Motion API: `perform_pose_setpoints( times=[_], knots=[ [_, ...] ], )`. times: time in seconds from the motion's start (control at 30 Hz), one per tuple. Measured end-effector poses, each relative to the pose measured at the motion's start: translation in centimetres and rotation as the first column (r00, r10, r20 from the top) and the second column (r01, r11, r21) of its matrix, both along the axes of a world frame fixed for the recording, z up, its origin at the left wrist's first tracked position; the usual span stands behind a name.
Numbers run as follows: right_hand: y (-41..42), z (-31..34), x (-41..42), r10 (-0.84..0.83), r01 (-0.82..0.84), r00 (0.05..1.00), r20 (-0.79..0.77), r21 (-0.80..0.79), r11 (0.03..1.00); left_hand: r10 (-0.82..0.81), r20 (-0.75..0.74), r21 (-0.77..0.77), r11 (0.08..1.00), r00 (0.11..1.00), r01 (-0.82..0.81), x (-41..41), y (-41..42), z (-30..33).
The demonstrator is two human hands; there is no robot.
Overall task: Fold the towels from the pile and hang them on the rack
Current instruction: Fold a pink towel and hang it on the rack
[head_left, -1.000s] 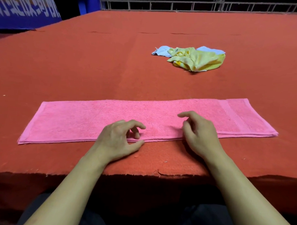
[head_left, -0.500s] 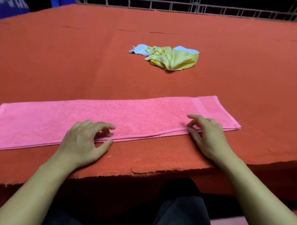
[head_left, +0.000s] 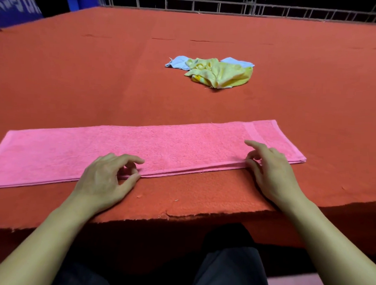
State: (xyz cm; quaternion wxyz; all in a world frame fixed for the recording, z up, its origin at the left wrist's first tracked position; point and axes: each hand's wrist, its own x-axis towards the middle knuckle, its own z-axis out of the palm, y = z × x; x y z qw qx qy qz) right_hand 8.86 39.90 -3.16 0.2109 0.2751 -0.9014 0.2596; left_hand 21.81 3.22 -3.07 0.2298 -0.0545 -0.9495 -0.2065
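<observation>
Pink towel: the pink towel (head_left: pixel 161 149) lies flat as a long folded strip across the lower middle of the frame, its layered near edge close to the front edge of the red table (head_left: pixel 78 73).
Left hand: the left hand (head_left: pixel 104 181) sits lower left of centre at the towel's near edge; thumb and curled fingers appear to pinch the layered edge, though the contact itself is partly hidden.
Right hand: the right hand (head_left: pixel 272 167) is at the near edge toward the towel's right end, thumb at the edge and forefinger raised over the cloth; it seems to be taking hold of the edge, but a firm pinch cannot be confirmed.
Pile: a crumpled yellow towel (head_left: pixel 220 73) lies on a pale blue towel (head_left: pixel 179 62) in the upper middle of the frame, well apart from the pink one.
Rack: a metal railing (head_left: pixel 210 5) runs along the top of the frame; whether it is the rack cannot be told.
Step in hand: probably the next fold of the pink strip.
Doing it well: catch all layers together at both points, lift evenly, and lay edge on edge so the corners meet; smooth the cloth flat before letting go.
Risk: a loose pinch could let the under layer slip and skew the fold.
</observation>
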Motion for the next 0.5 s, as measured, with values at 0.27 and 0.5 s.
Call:
perform_pose_setpoints(
  times=[0.27, 0.5],
  knots=[
    [0.0, 0.5, 0.8, 0.024, -0.032, 0.997, 0.08, 0.097, 0.995, 0.019, 0.029, -0.002, 1.0, 0.999, -0.018, 0.19, 0.15, 0.19],
    [-0.29, 0.86, 1.07, 0.005, -0.014, 0.996, 0.091, 0.096, 0.995, 0.011, 0.038, -0.013, 1.0, 0.999, -0.01, 0.35, 0.31, 0.41]
  ],
)
